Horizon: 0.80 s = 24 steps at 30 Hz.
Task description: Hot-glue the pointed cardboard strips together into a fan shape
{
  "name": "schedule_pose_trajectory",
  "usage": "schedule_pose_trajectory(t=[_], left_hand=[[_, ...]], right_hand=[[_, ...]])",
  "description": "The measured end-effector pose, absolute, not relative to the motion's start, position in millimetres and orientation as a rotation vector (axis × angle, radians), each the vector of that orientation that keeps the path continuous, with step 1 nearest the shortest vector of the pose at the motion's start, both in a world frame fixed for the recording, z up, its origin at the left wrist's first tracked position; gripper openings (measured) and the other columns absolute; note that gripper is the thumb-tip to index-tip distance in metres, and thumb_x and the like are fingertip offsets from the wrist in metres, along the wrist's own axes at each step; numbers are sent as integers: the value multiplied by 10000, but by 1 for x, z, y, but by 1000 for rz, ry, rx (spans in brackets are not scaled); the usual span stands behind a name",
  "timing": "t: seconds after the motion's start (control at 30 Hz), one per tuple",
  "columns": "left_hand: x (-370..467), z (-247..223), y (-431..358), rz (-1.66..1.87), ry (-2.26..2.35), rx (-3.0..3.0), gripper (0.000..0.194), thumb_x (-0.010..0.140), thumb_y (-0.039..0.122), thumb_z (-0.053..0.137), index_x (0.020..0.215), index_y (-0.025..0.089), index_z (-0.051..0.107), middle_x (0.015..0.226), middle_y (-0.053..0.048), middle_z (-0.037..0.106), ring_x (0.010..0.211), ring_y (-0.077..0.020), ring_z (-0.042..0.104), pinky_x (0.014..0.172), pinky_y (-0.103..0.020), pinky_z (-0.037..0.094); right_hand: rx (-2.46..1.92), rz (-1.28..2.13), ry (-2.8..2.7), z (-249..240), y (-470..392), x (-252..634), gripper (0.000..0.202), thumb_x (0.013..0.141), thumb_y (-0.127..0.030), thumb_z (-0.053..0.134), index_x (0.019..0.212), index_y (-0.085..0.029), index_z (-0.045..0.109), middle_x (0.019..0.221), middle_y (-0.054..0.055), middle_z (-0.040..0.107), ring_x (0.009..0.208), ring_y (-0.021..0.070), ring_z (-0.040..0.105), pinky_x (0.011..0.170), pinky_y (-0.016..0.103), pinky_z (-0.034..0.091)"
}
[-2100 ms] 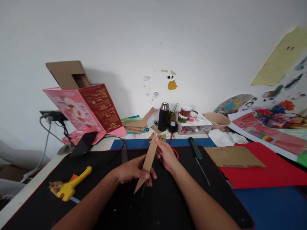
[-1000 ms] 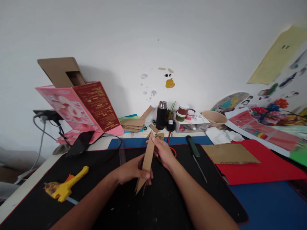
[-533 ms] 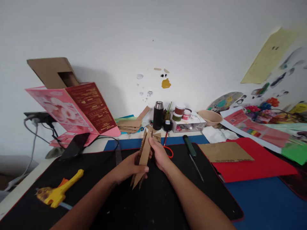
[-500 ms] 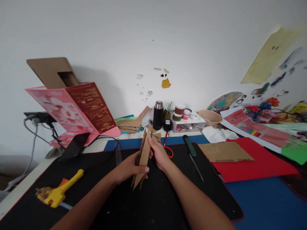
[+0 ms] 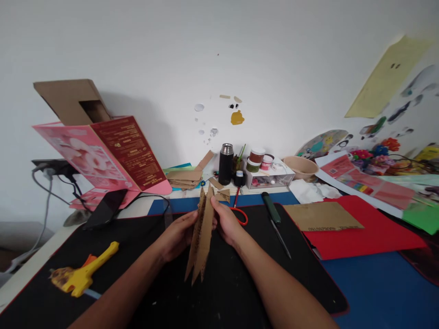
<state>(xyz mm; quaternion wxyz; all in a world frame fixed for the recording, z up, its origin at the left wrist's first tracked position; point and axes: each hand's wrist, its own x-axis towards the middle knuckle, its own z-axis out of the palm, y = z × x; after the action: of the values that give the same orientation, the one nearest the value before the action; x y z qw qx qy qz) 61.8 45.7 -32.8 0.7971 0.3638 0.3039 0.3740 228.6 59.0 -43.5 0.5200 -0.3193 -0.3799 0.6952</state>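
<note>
Between my two hands is a bundle of narrow corrugated cardboard strips [image 5: 203, 237], held above the black mat [image 5: 226, 292]. Their near ends are cut to points and spread a little apart. My left hand [image 5: 180, 233] grips the bundle from the left, its thumb on the upper part of the left strip. My right hand [image 5: 224, 217] pinches the right strip near its far end, thumb on top. The fingers behind the cardboard are partly hidden.
A yellow glue gun [image 5: 85, 274] lies on the left, a phone [image 5: 106, 209] behind it. Right of my hands are red-handled scissors [image 5: 243, 216], a green utility knife [image 5: 270, 209] and a cardboard sheet [image 5: 322, 216] on red paper [image 5: 377, 233]. A black bottle [image 5: 226, 165] stands behind.
My left hand has shifted up from across the strips' lower part to their left side. The strips now show more of their length and fan slightly apart. My right hand stays near the far end.
</note>
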Motion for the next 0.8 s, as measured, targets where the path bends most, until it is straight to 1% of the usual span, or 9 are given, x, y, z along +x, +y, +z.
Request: schedule_pose_trajectory(t=[0.1, 0.2, 0.3, 0.37, 0.53, 0.67, 0.7, 0.73, 0.8], left_hand=[[61, -37, 47, 839, 669, 784, 315, 884, 385, 761, 1071, 132, 775, 1012, -146, 801, 904, -265, 753, 821, -326, 561], [60, -39, 49, 852, 669, 818, 361, 825, 395, 821, 1068, 132, 773, 1008, -147, 798, 942, -278, 751, 815, -322, 558], [59, -40, 51, 881, 708, 814, 436, 730, 380, 900, 1081, 159, 766, 1006, -130, 797, 941, -279, 751, 776, -322, 568], [60, -41, 51, 910, 725, 817, 430, 717, 380, 907, 1057, 157, 767, 991, -126, 796, 924, -273, 752, 761, -318, 570], [58, -37, 56, 1084, 747, 863, 409, 726, 409, 885, 1008, 141, 759, 951, -116, 793, 877, -265, 747, 769, -324, 567], [55, -35, 59, 1219, 882, 841, 411, 655, 415, 920, 915, 148, 747, 857, -65, 781, 746, -204, 721, 705, -284, 554], [54, -35, 59, 1235, 904, 836, 412, 638, 413, 926, 901, 154, 742, 831, -50, 775, 706, -187, 708, 684, -276, 548], [53, -36, 60, 1241, 918, 842, 419, 627, 417, 925, 901, 162, 738, 806, -37, 768, 662, -174, 692, 657, -271, 540], [51, -37, 62, 1231, 937, 885, 451, 577, 425, 932, 895, 173, 734, 743, -18, 752, 575, -159, 650, 586, -264, 512]], right_hand=[[-843, 1593, -940, -47, 61, 226, 543, 813, -735, 672, 795, -193, 643, 520, -59, 494, 441, 103, 411, 427, 232, 314], [-909, 1538, -957, -49, 61, 225, 533, 832, -735, 649, 861, -204, 692, 598, -28, 571, 499, 134, 484, 476, 255, 376], [-920, 1513, -970, -48, 59, 225, 521, 851, -726, 629, 953, -225, 730, 751, 22, 682, 675, 200, 615, 582, 296, 463], [-916, 1505, -981, -47, 58, 225, 530, 844, -731, 631, 980, -229, 735, 835, 42, 716, 769, 230, 649, 622, 313, 483], [-948, 1496, -1069, -45, 56, 222, 538, 843, -743, 621, 905, -216, 710, 733, 24, 668, 676, 217, 614, 629, 329, 477], [-957, 1299, -1297, -46, 54, 221, 515, 905, -708, 566, 855, -215, 705, 793, 38, 676, 807, 228, 631, 741, 343, 500], [-956, 1267, -1355, -46, 53, 220, 514, 914, -700, 558, 867, -210, 707, 803, 38, 675, 799, 219, 630, 737, 335, 501], [-954, 1268, -1400, -48, 52, 220, 516, 921, -694, 550, 902, -203, 709, 796, 34, 667, 757, 203, 625, 704, 323, 501], [-948, 1361, -1453, -51, 50, 217, 522, 918, -685, 554, 1038, -196, 691, 710, -4, 624, 568, 153, 564, 553, 283, 460]])
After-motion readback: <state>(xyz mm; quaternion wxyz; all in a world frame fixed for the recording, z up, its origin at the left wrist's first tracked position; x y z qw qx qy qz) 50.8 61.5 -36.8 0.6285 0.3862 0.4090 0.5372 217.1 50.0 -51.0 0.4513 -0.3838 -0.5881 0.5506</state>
